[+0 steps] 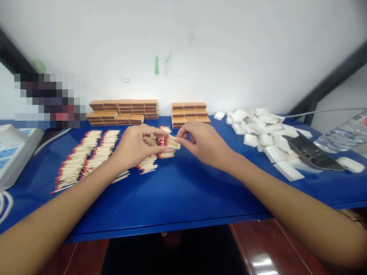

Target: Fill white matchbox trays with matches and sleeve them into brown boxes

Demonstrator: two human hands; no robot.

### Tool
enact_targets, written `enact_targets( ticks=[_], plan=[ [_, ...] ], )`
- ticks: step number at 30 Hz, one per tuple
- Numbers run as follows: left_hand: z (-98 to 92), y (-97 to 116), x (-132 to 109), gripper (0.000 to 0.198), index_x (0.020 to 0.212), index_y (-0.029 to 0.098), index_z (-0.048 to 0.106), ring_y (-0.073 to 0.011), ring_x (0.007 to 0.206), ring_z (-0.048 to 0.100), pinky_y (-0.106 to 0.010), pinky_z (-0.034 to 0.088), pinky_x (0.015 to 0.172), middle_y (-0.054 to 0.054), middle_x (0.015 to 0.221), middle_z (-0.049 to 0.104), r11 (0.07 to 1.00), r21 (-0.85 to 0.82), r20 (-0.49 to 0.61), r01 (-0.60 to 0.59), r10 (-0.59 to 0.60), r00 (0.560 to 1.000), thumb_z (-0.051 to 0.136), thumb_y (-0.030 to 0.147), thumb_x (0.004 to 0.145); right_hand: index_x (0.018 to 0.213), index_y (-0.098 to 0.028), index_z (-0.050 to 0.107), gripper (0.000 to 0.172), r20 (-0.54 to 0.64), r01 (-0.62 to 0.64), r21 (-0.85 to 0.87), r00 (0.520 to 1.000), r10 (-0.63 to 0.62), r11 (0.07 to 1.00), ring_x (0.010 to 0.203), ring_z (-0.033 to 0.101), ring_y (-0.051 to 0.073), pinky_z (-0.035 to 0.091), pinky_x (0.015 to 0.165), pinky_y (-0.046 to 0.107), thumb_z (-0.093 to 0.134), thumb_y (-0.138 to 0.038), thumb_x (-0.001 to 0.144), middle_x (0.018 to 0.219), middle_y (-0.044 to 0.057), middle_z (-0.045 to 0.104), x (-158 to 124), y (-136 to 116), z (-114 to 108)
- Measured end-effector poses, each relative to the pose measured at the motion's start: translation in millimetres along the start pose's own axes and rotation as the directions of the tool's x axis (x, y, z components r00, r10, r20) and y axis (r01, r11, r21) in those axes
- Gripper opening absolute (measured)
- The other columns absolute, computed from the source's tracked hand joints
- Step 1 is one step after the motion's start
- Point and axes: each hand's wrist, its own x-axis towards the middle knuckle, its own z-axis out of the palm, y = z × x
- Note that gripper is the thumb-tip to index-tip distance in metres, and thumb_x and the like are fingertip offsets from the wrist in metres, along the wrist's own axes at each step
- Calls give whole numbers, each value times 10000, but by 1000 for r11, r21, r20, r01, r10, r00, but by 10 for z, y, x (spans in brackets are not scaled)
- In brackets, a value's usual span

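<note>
Between my hands is a small white matchbox tray (pixel 178 146) filled with red-tipped matches (pixel 171 143). My left hand (pixel 137 143) grips it from the left, thumb below and fingers above. At its right end, the fingertips of my right hand (pixel 200 141) are pinched together against the tray. Loose matches (pixel 147 164) lie on the table behind and under my left hand. Further left, more matches are spread in long rows (pixel 77 156), partly covered by my left forearm.
Stacked matchboxes stand along the wall in a left group (pixel 123 110) and a middle group (pixel 190 112). White trays (pixel 266 130) are heaped at the right, near a dark phone-like slab (pixel 312 151) and a white mouse (pixel 349 164). A power strip (pixel 17 156) sits at the far left.
</note>
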Motion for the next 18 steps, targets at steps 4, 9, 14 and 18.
enact_targets(
  ticks=[4, 9, 14, 18],
  plan=[
    [11, 34, -7, 439, 1088, 262, 876, -261, 964, 739, -356, 551, 860, -51, 1056, 840, 1000, -13, 10, 5, -5, 1000, 978, 462, 711, 918, -185, 681, 70, 17, 37, 12, 999, -37, 999, 738, 542, 156, 366, 716, 309, 709, -182, 983, 915, 35, 700, -34, -9, 49],
    [4, 36, -1, 442, 1086, 249, 874, -259, 937, 742, -349, 555, 820, -51, 1035, 843, 1000, -18, 19, -5, 5, 1000, 975, 460, 711, 900, -190, 677, 87, 9, 81, 46, 997, -81, 996, 723, 521, 152, 368, 713, 307, 714, -197, 978, 899, 27, 680, -47, -11, 44],
    [-3, 45, -6, 452, 1081, 249, 872, -265, 936, 749, -354, 555, 802, -53, 1024, 842, 1000, -25, 25, 13, -12, 1000, 963, 506, 721, 949, -188, 673, 44, -21, 76, 70, 997, -75, 995, 700, 515, 146, 371, 706, 309, 714, -193, 965, 898, 22, 675, -24, 27, 36],
    [-9, 62, -5, 444, 1071, 246, 874, -275, 966, 755, -358, 556, 823, -55, 1037, 842, 998, -57, 46, 24, -22, 999, 970, 486, 710, 941, -189, 681, 39, 5, 73, 49, 997, -73, 996, 712, 516, 150, 373, 715, 309, 705, -200, 970, 919, 30, 673, -24, 37, 40]
  ],
)
